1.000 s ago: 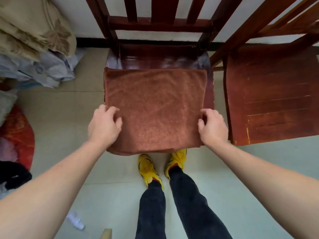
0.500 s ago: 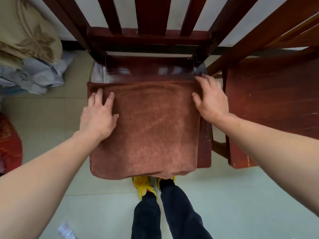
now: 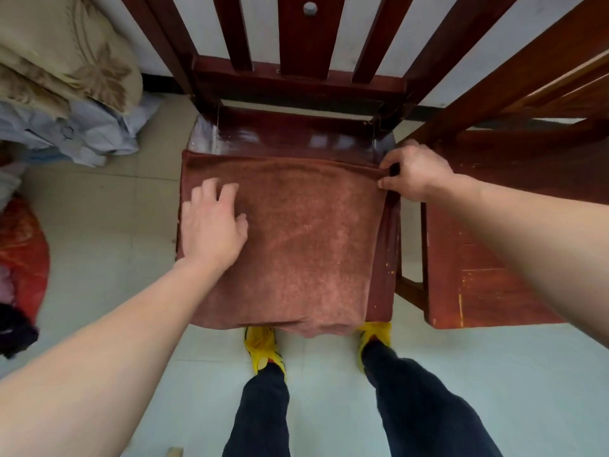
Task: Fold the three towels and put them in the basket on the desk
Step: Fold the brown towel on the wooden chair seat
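Note:
A rust-brown towel lies spread over the seat of a dark red wooden chair, its near edge drooping over the front of the seat. My left hand rests flat on the towel's left part, fingers spread. My right hand pinches the towel's far right corner between thumb and fingers. No basket, desk or other towel is in view.
A second red wooden chair stands close on the right. Piled bedding and clothes lie on the floor at the left, with a red bundle below them. My legs and yellow shoes stand just before the seat.
My left hand has slid rightward onto the towel. My right hand has closed from flat to pinching the far right corner. The view has moved nearer.

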`<state>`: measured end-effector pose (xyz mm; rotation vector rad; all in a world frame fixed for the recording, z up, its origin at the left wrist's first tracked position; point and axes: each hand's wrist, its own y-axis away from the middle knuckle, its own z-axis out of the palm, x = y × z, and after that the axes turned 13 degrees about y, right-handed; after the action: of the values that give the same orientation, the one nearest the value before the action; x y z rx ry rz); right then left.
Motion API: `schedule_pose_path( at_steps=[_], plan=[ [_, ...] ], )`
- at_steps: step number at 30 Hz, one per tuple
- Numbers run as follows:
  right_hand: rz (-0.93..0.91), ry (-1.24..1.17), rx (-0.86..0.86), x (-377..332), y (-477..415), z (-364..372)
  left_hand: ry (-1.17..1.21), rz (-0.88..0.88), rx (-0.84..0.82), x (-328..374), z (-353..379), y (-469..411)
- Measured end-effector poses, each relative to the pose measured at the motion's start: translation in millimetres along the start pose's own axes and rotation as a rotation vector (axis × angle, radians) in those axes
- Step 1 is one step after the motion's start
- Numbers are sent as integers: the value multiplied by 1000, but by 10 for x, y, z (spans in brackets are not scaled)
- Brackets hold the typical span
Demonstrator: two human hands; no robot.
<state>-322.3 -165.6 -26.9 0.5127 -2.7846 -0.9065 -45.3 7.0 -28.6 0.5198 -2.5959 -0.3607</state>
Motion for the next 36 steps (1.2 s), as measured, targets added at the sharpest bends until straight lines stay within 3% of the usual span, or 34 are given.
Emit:
schedule_pose_path(
  at_steps=[4,10,12,18,27,31,34,36],
  plan=[
    [-46,6,-12,57,-16,-13,461,-315,108,398,300,828],
    [-196,-1,-42,185,-105,-34,1164,-1392,231,894,1427,1908],
    [-252,8,2,234,-100,-32,1505,-1548,201,1009,1763,1984],
    [-325,-257,123,355,-20,87,2053,-1459,262,1120,2160,1844],
    [-117,-656,-30,272,-157,85,2281,-1259,341,1351,2204,2010],
    [-176,-500,-82,290,-143,38,2183,-1261,472,1549,2166,2115],
    [-259,-291,-120,272,-116,-39,1862,-1410,772,1632,2035,2137],
    [-282,-294,-67,224,-120,-107,1661,-1409,935,1627,1928,2141]
  ],
)
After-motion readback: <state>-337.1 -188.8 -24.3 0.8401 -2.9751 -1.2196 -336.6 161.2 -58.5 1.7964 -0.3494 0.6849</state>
